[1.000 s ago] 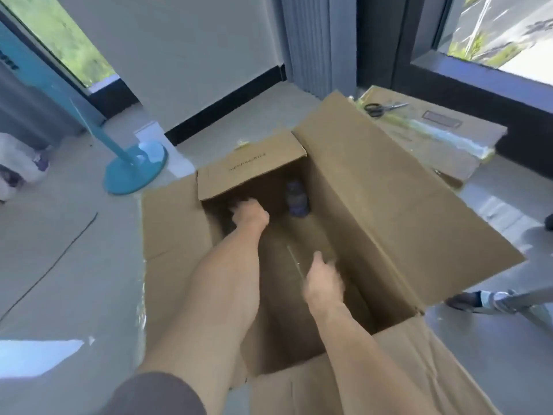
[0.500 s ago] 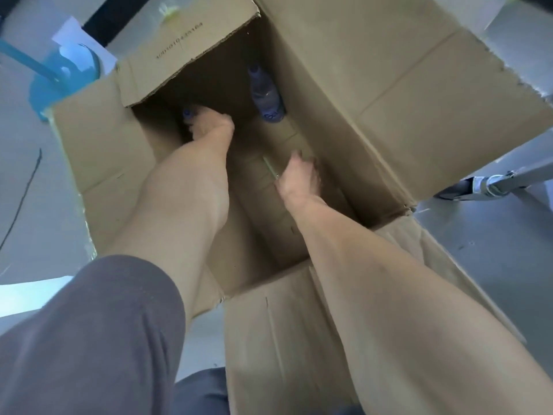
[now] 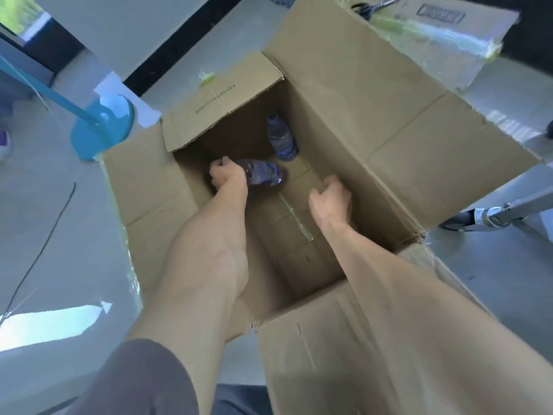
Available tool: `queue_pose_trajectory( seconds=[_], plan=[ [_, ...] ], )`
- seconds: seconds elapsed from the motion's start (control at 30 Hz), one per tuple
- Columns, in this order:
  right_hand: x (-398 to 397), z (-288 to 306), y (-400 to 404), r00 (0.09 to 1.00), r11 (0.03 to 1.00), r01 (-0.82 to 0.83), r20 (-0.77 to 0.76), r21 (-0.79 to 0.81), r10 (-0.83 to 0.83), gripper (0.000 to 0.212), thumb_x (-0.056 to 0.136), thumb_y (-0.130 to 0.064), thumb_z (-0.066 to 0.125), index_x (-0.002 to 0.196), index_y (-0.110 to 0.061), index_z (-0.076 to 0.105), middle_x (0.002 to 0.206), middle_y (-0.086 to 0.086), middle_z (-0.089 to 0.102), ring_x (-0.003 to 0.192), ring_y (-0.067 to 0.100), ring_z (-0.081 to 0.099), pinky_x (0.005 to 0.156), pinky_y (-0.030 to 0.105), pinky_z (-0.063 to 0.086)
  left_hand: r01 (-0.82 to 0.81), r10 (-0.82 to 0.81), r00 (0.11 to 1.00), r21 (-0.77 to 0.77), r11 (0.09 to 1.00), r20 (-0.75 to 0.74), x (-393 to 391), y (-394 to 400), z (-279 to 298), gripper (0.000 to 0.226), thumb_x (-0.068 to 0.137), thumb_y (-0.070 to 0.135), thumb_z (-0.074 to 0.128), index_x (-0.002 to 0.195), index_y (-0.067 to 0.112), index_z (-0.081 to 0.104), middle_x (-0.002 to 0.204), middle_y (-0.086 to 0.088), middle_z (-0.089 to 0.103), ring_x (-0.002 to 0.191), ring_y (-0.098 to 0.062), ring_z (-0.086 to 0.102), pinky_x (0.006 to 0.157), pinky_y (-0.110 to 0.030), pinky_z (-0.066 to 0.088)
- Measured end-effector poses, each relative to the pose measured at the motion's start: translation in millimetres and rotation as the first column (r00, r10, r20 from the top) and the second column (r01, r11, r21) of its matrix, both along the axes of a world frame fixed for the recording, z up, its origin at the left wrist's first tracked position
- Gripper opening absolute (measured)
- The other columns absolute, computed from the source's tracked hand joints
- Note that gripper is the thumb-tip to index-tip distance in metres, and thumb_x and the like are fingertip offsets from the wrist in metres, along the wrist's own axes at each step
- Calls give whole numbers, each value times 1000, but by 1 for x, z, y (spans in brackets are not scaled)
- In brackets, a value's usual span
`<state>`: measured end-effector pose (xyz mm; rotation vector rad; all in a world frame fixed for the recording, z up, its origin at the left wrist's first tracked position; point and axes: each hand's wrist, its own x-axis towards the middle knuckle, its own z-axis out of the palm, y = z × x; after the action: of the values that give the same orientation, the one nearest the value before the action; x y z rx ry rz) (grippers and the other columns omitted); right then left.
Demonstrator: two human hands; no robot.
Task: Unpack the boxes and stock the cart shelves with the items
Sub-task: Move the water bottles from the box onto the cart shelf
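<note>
Since half a second ago, our left hand (image 3: 228, 178) has pulled 1 bottle out from the far-left corner of the cardboard box (image 3: 374, 121), and our right hand (image 3: 330, 199) has moved toward the box's right wall.

Left of the box, a blue round base (image 3: 103, 127) with a slanted blue pole stands on the pale floor (image 3: 59, 235), just beside the box's far-left corner, and a thin dark cable (image 3: 42, 250) trails across the floor well apart from the box.

Inside the box, deep on its left side, our left hand grips a clear plastic bottle (image 3: 264, 172) lying on its side; the fingers are curled round its left end, though the blur leaves us unsure exactly where they close on it. A second bottle (image 3: 281, 139) with a blue label stands upright in the box's far corner, just beyond the first, and the 2 appear apart. A strip of clear tape (image 3: 296, 218) runs along the seam of the box floor between our 2 hands.

Our right hand hangs inside the box near its right wall, fingers loosely curled downward and holding nothing.

Beyond the box's tall right flap lies a flattened carton (image 3: 449, 28) with scissors (image 3: 371, 6) on it. Right of the box, a metal leg (image 3: 514, 209) crosses the floor.
</note>
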<state>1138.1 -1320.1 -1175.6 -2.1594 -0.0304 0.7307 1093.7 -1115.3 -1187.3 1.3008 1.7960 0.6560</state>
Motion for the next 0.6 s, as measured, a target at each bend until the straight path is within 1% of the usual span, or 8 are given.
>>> queue_pose_trajectory(
  seconds=[0.1, 0.2, 0.27, 0.3, 0.37, 0.43, 0.5, 0.6],
  plan=[
    [-3, 27, -11, 999, 997, -8, 48, 70, 5, 36, 92, -33, 54, 121, -14, 61, 117, 11, 68, 110, 31, 61, 88, 32, 46, 111, -111, 989, 4, 994, 101, -12, -5, 33, 33, 99, 28, 47, 120, 11, 67, 121, -15, 67, 110, -34, 61, 97, -36, 49],
    [-6, 69, -10, 996, 948, -13, 84, 318, -14, 23, 90, -42, 55, 94, -21, 64, 89, -7, 68, 86, 19, 61, 69, 23, 41, 211, -203, 935, 5, 978, 290, -16, -11, 73, 31, 100, 16, 42, 81, 9, 66, 81, -10, 67, 70, -25, 61, 67, -30, 48],
    [1, 105, -6, 984, 863, 169, -137, 477, -117, 36, 87, -51, 59, 76, -17, 58, 76, -7, 61, 75, 17, 58, 66, 22, 44, 252, -226, 896, -18, 968, 383, -21, -16, 104, 37, 102, 17, 40, 70, 14, 59, 67, -3, 58, 54, -14, 49, 50, -23, 37],
    [4, 123, -7, 958, 822, 238, -264, 517, -111, 47, 85, -54, 62, 79, -7, 58, 77, -2, 60, 74, 19, 58, 68, 27, 47, 271, -233, 878, -34, 962, 419, -25, -20, 121, 36, 102, 19, 40, 70, 16, 57, 64, 0, 56, 52, -13, 46, 47, -21, 33],
    [6, 152, -15, 954, 803, 188, -299, 566, -12, 62, 80, -54, 70, 84, 6, 53, 79, 8, 56, 71, 23, 57, 64, 32, 49, 303, -247, 849, -49, 952, 467, -38, -27, 158, 33, 99, 25, 43, 69, 19, 53, 60, 5, 55, 54, -11, 43, 47, -22, 30],
    [-2, 178, -35, 917, 791, 99, -364, 604, 163, 62, 76, -59, 72, 90, 0, 62, 85, 9, 69, 73, 24, 68, 64, 29, 55, 276, -224, 838, -32, 960, 498, -52, -40, 199, 32, 96, 39, 51, 70, 21, 52, 57, 8, 54, 50, -10, 43, 45, -22, 29],
    [-21, 194, -68, 786, 738, 78, -497, 670, 368, 61, 74, -59, 70, 105, -6, 66, 100, 14, 72, 82, 28, 72, 70, 32, 56, 237, -201, 802, 8, 971, 562, -61, -63, 235, 31, 88, 41, 65, 68, 21, 53, 52, 8, 54, 45, -10, 48, 44, -19, 32],
    [-59, 195, -119, 707, 666, 143, -547, 732, 449, 57, 71, -38, 64, 116, -3, 62, 109, 22, 66, 89, 35, 68, 79, 36, 53, 352, -360, 773, 118, 928, 523, -57, -123, 282, 26, 67, 33, 73, 57, 20, 54, 43, 7, 52, 38, -12, 50, 44, -18, 38]
  ],
)
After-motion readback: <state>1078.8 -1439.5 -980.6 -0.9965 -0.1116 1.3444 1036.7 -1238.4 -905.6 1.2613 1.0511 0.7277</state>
